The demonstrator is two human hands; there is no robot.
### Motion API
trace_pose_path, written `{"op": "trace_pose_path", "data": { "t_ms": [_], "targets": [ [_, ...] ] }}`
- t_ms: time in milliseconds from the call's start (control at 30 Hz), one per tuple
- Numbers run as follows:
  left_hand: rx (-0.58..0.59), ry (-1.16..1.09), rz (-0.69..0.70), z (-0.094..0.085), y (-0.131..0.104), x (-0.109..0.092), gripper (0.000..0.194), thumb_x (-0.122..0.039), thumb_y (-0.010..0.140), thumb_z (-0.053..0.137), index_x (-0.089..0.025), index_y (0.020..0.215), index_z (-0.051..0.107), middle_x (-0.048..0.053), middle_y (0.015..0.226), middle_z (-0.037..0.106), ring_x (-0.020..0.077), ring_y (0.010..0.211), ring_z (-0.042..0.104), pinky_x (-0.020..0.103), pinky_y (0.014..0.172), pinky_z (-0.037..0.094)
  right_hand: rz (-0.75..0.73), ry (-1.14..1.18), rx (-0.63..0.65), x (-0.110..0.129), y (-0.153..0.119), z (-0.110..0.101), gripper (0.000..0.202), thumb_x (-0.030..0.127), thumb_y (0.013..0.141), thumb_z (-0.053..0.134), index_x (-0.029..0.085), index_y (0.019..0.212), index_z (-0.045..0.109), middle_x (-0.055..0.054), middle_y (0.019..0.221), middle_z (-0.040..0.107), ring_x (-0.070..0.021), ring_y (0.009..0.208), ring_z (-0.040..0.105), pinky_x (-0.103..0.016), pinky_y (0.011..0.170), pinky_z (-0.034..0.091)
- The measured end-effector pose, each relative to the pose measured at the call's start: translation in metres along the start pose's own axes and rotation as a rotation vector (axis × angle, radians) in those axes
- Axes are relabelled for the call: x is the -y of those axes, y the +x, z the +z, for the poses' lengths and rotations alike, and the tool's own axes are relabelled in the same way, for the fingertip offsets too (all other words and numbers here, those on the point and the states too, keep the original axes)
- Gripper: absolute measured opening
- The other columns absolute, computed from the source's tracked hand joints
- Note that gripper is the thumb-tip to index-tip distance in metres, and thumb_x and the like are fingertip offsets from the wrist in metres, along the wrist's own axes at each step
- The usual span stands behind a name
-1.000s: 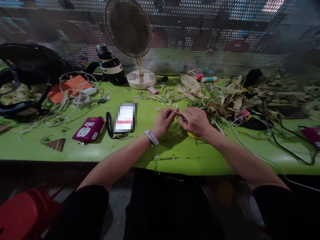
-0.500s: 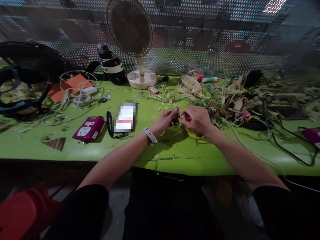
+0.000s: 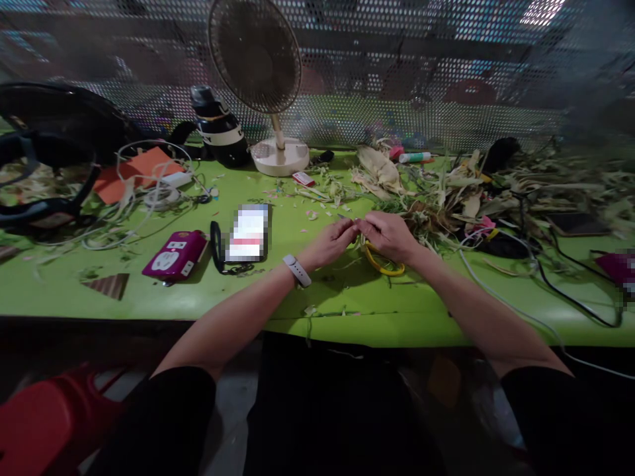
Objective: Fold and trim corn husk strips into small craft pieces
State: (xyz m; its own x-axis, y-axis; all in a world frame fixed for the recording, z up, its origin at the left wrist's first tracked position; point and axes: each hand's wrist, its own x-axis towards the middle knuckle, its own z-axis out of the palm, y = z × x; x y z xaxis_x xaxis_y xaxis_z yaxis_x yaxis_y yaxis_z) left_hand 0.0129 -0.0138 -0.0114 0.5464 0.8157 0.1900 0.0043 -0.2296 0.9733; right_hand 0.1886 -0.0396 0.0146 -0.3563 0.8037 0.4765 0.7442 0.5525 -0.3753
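My left hand [image 3: 331, 242] and my right hand [image 3: 387, 237] meet above the green table, fingertips touching. From under the right hand hangs a yellow loop, which looks like the handle of scissors [image 3: 384, 266]. A thin grey tip pokes out past the left fingers, in line with that handle. The right fingers are closed around the scissors' upper part, which they mostly hide. Bent together, the left fingers pinch something too small and covered to make out. Dry husks and plant scraps [image 3: 436, 215] lie just beyond the right hand.
A phone [image 3: 247, 231] and a purple power socket block [image 3: 176, 256] lie to the left. Behind them stand a fan [image 3: 280, 157] and a black bottle [image 3: 223, 139]. On the right are cables [image 3: 516, 314] and a heap of dry leaves. A perforated metal screen [image 3: 357, 86] rises at the back.
My hands have come together, the right fingers now over the left fingertips. A grey tip now shows past the left fingers, and the red part by the right thumb is covered.
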Motion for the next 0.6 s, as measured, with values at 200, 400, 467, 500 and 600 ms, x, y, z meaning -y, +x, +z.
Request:
{"op": "trace_pose_path", "data": {
  "t_ms": [200,400,467,500,600],
  "targets": [
    [0.092,-0.005,0.019,-0.002,-0.004,-0.005,0.041,-0.059,0.091,0.048,-0.021,0.079,0.049,-0.002,0.062,0.045,0.0107,0.054,0.039,0.026,0.054,0.033,-0.028,0.038,-0.045,-0.003,0.002,0.006,0.045,0.052,0.1,0.029,0.023,0.066,0.034,0.0,0.061,0.043,-0.0136,0.057,0.038,-0.028,0.058,0.03],
    [0.063,0.104,0.069,-0.004,-0.002,-0.012,0.033,-0.047,0.089,0.058,-0.021,0.072,0.05,-0.002,0.06,0.044,0.0117,0.055,0.036,0.028,0.057,0.033,-0.037,0.037,-0.113,0.0,0.003,0.004,0.049,0.056,0.1,0.025,0.023,0.064,0.034,0.001,0.059,0.041,-0.0136,0.056,0.038,-0.029,0.057,0.031],
    [0.077,0.147,0.102,-0.005,-0.002,-0.013,0.03,-0.044,0.09,0.057,-0.021,0.072,0.049,-0.002,0.062,0.043,0.0118,0.057,0.036,0.028,0.058,0.033,-0.022,0.039,-0.127,0.001,0.003,0.003,0.05,0.058,0.1,0.025,0.024,0.064,0.032,0.001,0.059,0.04,-0.0135,0.056,0.037,-0.029,0.057,0.031],
    [0.085,0.164,0.118,-0.005,-0.002,-0.013,0.03,-0.043,0.091,0.055,-0.021,0.072,0.048,-0.002,0.063,0.043,0.0118,0.057,0.035,0.028,0.058,0.033,-0.015,0.045,-0.129,0.001,0.003,0.002,0.051,0.059,0.099,0.025,0.024,0.063,0.032,0.001,0.058,0.039,-0.0135,0.055,0.037,-0.029,0.057,0.031],
    [0.11,0.142,0.14,-0.004,-0.003,-0.011,0.032,-0.048,0.093,0.049,-0.021,0.076,0.046,-0.003,0.062,0.043,0.0113,0.056,0.038,0.027,0.057,0.036,-0.003,0.093,-0.11,0.001,0.004,-0.002,0.051,0.06,0.099,0.027,0.023,0.064,0.035,0.001,0.059,0.041,-0.0136,0.056,0.04,-0.029,0.058,0.033]
  ]
}}
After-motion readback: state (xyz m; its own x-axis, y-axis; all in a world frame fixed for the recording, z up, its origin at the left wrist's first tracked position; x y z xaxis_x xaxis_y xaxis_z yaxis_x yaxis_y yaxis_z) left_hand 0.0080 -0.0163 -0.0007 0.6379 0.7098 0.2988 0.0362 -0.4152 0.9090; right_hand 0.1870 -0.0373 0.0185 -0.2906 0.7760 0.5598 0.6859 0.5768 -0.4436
